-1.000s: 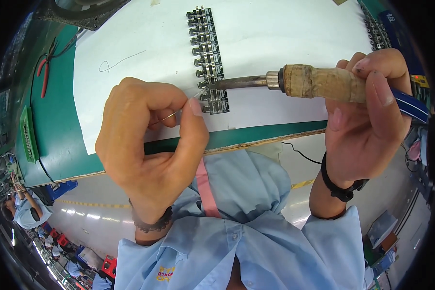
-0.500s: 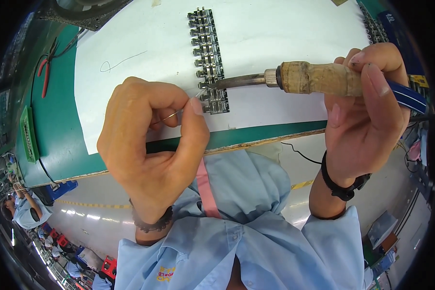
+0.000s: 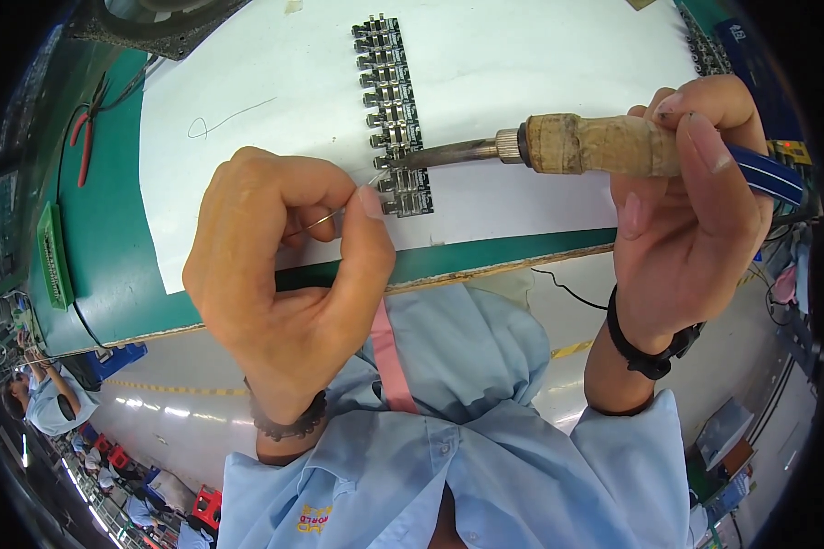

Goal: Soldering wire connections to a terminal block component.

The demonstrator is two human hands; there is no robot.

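My right hand [image 3: 686,210] grips a soldering iron [image 3: 577,145] by its cork-wrapped handle; its metal tip reaches left to the lower end of a long strip of small metal connectors on a circuit board [image 3: 392,101]. My left hand [image 3: 284,274] pinches a thin solder wire [image 3: 325,220] between thumb and forefinger, its end pointing toward the same spot on the strip. The strip lies on a white sheet [image 3: 485,73] over a green work table [image 3: 110,265].
Red-handled pliers [image 3: 85,137] lie at the table's left. A green terminal strip [image 3: 53,256] sits near the left edge. A loose thin wire [image 3: 224,119] curls on the white sheet. Another person [image 3: 42,403] works at lower left, far below.
The soldering iron's tip has shifted slightly up along the connector strip. My left hand stays in place with the solder wire.
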